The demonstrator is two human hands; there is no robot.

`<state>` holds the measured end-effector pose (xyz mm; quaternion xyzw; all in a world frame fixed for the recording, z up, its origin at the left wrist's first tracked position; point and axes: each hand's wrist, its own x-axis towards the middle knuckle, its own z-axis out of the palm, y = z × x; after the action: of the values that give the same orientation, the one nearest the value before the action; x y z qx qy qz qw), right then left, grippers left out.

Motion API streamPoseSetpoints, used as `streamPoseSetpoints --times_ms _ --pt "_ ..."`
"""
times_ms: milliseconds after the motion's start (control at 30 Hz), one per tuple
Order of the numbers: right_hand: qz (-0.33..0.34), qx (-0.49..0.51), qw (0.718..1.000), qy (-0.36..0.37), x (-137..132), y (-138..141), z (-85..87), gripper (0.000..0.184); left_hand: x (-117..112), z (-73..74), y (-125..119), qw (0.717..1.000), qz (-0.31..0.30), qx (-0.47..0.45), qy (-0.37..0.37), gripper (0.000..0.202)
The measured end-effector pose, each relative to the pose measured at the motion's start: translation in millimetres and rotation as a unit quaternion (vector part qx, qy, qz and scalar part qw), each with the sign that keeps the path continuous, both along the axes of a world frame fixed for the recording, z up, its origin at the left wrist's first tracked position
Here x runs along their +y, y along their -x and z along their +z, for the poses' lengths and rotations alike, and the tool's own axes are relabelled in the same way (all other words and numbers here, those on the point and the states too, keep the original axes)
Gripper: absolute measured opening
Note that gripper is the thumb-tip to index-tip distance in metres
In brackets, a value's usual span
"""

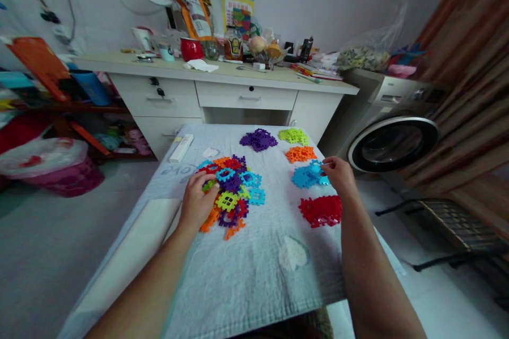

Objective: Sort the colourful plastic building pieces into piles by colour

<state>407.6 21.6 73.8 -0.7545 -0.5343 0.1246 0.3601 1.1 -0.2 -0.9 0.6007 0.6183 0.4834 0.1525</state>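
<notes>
My left hand (199, 196) rests at the left edge of a mixed pile of flat plastic interlocking pieces (233, 183) in several colours. Its thumb and fingers are apart, curved around a lime-green piece (209, 185); no firm grip shows. On the right, my right hand (338, 172) is closed in a pinch on a blue interlocking piece (317, 167) over the blue pile (305, 176). Nearest to that pile are an orange pile (301, 154) behind and a red pile (321, 211) in front. Further back lie a lime-green pile (294, 136) and a purple pile (258, 139).
A pale cloth (254, 275) covers the table. A white box (182, 148) lies at its back left. Behind stands a white desk (246, 94) with jars and a red cup (191, 49). A washing machine (392, 143) and a stool (461, 222) are at right, a pink bin (59, 169) at left.
</notes>
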Motion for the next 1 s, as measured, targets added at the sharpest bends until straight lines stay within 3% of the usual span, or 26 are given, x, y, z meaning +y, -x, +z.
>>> streamPoseSetpoints --times_ms 433,1000 --pt "-0.035 -0.145 0.986 0.074 12 -2 -10.0 0.021 2 -2.3 1 1.0 -0.008 0.007 -0.002 0.025" --pt "0.027 -0.184 0.98 0.066 -1 13 -4.3 0.03 -1 0.7 0 1.0 -0.009 -0.003 0.001 0.023"
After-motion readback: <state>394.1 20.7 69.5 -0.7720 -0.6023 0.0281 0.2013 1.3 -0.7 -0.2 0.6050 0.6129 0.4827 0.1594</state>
